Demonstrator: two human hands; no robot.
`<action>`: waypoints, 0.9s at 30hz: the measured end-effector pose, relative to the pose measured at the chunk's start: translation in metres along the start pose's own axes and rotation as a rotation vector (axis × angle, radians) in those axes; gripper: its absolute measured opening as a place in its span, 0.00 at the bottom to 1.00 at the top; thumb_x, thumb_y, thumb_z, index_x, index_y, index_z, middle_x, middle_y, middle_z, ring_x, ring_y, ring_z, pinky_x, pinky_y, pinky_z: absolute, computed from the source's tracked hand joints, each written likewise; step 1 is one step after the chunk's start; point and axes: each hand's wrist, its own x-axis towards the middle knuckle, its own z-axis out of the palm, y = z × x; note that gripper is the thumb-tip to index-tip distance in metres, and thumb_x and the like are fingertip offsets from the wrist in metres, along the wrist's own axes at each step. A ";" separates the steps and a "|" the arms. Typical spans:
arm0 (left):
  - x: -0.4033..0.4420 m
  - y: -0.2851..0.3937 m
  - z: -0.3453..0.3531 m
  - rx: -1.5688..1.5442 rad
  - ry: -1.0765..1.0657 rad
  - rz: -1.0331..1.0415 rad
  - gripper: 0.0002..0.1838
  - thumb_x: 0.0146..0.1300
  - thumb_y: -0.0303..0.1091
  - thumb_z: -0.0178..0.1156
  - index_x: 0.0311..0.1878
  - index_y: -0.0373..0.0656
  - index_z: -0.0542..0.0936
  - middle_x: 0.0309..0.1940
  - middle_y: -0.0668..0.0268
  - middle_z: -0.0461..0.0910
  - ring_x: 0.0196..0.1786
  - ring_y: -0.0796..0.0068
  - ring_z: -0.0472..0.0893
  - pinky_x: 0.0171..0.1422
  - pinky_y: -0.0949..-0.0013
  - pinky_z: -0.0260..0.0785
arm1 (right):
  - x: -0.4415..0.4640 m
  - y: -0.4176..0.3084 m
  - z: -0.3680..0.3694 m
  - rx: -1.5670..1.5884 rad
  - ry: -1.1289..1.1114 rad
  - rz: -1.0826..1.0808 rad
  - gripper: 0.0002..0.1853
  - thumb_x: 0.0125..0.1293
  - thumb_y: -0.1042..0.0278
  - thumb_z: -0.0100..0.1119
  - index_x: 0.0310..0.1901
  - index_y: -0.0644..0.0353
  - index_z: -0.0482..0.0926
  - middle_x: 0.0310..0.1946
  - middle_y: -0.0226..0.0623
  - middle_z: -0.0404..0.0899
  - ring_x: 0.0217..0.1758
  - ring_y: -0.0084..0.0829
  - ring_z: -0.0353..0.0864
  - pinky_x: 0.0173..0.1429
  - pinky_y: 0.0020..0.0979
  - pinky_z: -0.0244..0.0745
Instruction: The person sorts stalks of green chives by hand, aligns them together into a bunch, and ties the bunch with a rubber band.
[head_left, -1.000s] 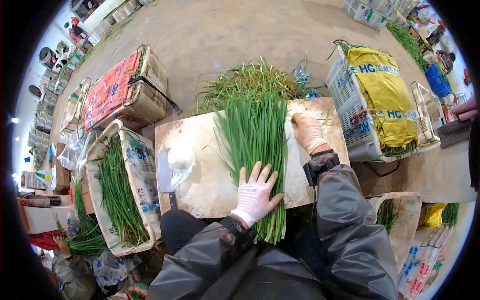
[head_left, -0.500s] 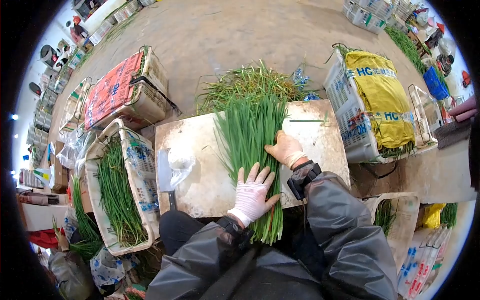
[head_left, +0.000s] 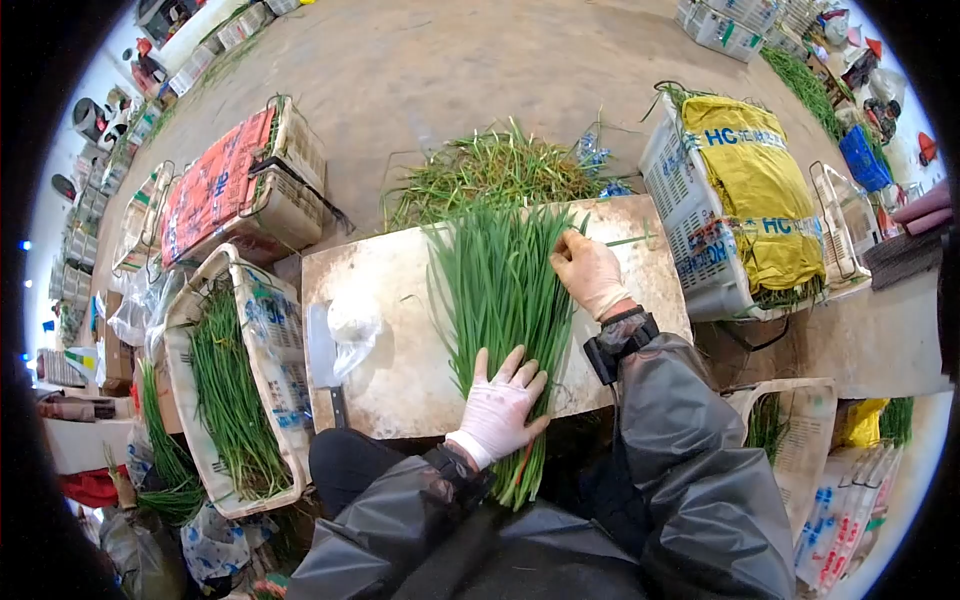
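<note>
A thick bundle of garlic chives (head_left: 500,300) lies on a stained white board, cut ends towards my body and leaf tips at the far edge. My left hand (head_left: 500,405), in a white glove, rests on the lower part of the bundle with fingers spread. A red band shows among the stems below it. At the upper right side of the bundle, my gloved right hand (head_left: 590,272) has thumb and fingers pinched together at the leaf tips, seemingly on a leaf; the fingertips partly hide it. A loose leaf (head_left: 630,239) lies just beyond that hand.
On the board's (head_left: 400,400) left side are a knife (head_left: 322,345) and crumpled clear plastic (head_left: 352,335). A crate of chives (head_left: 285,400) stands left. Crates with a red cover (head_left: 215,195) and a yellow cover (head_left: 755,180) flank the far side. Chive scraps (head_left: 490,175) lie beyond the board.
My right hand has moved up along the bundle's right side, from its middle to the leaf tips, and its fingers have pinched together. The left hand stays on the stems.
</note>
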 end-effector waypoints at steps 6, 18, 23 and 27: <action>0.003 0.000 -0.002 0.006 -0.031 0.007 0.35 0.59 0.54 0.68 0.65 0.45 0.78 0.67 0.60 0.73 0.79 0.51 0.62 0.80 0.26 0.41 | 0.027 0.010 0.039 0.377 0.099 -0.016 0.18 0.62 0.62 0.69 0.51 0.61 0.81 0.41 0.44 0.88 0.46 0.46 0.88 0.52 0.42 0.82; 0.002 -0.004 -0.003 -0.016 -0.032 0.004 0.36 0.59 0.55 0.68 0.67 0.45 0.77 0.68 0.59 0.74 0.79 0.52 0.62 0.80 0.27 0.42 | 0.056 0.010 0.067 0.289 0.035 0.178 0.27 0.53 0.55 0.75 0.52 0.64 0.83 0.42 0.48 0.88 0.47 0.46 0.88 0.54 0.41 0.81; 0.002 -0.005 -0.005 -0.029 -0.038 -0.002 0.36 0.59 0.55 0.68 0.67 0.45 0.78 0.68 0.59 0.74 0.79 0.53 0.62 0.80 0.27 0.42 | 0.062 0.031 0.071 0.571 -0.024 0.184 0.25 0.54 0.63 0.78 0.51 0.67 0.83 0.39 0.43 0.88 0.42 0.36 0.87 0.49 0.35 0.81; 0.002 -0.005 -0.004 -0.034 -0.031 0.003 0.36 0.58 0.55 0.69 0.66 0.45 0.78 0.68 0.59 0.74 0.79 0.53 0.62 0.80 0.26 0.42 | 0.057 0.037 0.060 0.805 -0.076 0.203 0.20 0.58 0.68 0.77 0.49 0.68 0.84 0.37 0.34 0.86 0.38 0.26 0.82 0.45 0.30 0.78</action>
